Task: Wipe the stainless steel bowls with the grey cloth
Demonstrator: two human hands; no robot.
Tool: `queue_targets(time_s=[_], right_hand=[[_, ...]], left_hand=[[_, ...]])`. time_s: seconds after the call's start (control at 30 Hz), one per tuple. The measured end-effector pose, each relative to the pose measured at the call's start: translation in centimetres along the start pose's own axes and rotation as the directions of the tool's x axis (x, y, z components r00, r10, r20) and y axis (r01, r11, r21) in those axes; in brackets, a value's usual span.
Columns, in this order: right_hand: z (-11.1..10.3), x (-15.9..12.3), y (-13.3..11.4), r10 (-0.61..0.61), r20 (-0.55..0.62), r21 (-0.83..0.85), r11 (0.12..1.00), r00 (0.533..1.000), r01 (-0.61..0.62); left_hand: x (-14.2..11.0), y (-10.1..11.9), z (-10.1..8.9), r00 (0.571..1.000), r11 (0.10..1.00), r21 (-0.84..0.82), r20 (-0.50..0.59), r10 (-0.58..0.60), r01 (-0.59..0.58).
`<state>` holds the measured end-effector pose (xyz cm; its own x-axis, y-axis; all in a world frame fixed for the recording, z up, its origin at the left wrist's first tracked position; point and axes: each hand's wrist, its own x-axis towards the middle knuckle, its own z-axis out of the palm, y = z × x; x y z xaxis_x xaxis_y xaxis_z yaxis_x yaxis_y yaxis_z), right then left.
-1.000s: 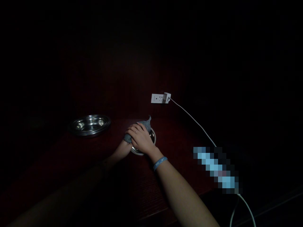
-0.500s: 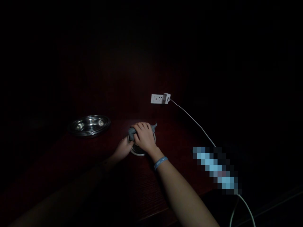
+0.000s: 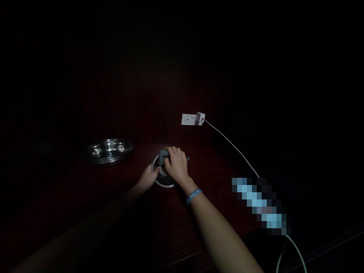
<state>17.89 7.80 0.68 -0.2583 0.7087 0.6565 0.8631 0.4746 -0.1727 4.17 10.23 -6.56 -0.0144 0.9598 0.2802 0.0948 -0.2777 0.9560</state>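
A round stainless steel bowl [image 3: 162, 183] sits on the dark red table, its rim showing below and left of my hands. My right hand [image 3: 176, 165], with a ring and a blue wristband, presses a grey cloth [image 3: 163, 155] into the bowl. Most of the cloth is hidden beneath my palm and fingers, and the bowl's inside is mostly covered. My left hand [image 3: 148, 175] holds the bowl's left rim.
Farther left, a shallow steel bowl or stack of bowls [image 3: 108, 151] stands on the dark red wooden table [image 3: 85, 185]. A wall socket [image 3: 188, 119] holds a white plug [image 3: 200, 118], and its white cable runs to the lower right past a pixelated blue patch [image 3: 260, 204].
My right hand has shifted slightly right within the bowl. The cloth is bunched tighter, its upper tip no longer stands out, and more of the bowl's left rim shows.
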Motion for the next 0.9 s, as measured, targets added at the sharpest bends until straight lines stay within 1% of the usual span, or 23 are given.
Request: queue_targets(time_s=[0.13, 0.23, 0.33, 0.47, 0.63, 0.7, 0.77, 0.9], right_hand=[[0.0, 0.1, 0.1, 0.048, -0.02, 0.027, 0.999, 0.999, -0.048], [0.0, 0.1, 0.2, 0.1, -0.036, 0.07, 0.993, 0.994, -0.098], [0.2, 0.1, 0.5, 0.159, -0.07, 0.175, 0.974, 0.985, -0.145], [0.5, 0.2, 0.7, 0.233, -0.098, 0.353, 0.917, 0.968, -0.185], [1.2, 0.3, 0.8, 0.325, -0.074, 0.485, 0.838, 0.943, -0.251], [1.5, 0.3, 0.7, 0.355, -0.071, 0.545, 0.796, 0.932, -0.262], [1.7, 0.3, 0.6, 0.388, -0.052, 0.623, 0.733, 0.92, -0.274], [2.2, 0.3, 0.2, 0.454, 0.029, 0.775, 0.553, 0.891, -0.307]], left_hand=[[0.1, 0.2, 0.0, 0.997, 0.997, -0.04, -0.036, -0.063, 0.061], [0.2, 0.4, 0.0, 0.995, 0.995, -0.084, -0.072, -0.067, 0.061], [0.4, 0.7, -0.1, 0.993, 0.989, -0.14, -0.099, -0.063, 0.048], [0.6, 0.9, -0.4, 0.983, 0.984, -0.161, -0.157, -0.098, 0.073], [0.5, 1.3, -0.6, 0.968, 0.974, -0.206, -0.212, -0.135, 0.091], [0.3, 1.7, -0.5, 0.956, 0.965, -0.243, -0.25, -0.156, 0.094], [0.1, 2.3, -0.4, 0.939, 0.952, -0.292, -0.294, -0.178, 0.089], [-0.2, 3.2, -0.3, 0.907, 0.919, -0.389, -0.36, -0.219, 0.067]])
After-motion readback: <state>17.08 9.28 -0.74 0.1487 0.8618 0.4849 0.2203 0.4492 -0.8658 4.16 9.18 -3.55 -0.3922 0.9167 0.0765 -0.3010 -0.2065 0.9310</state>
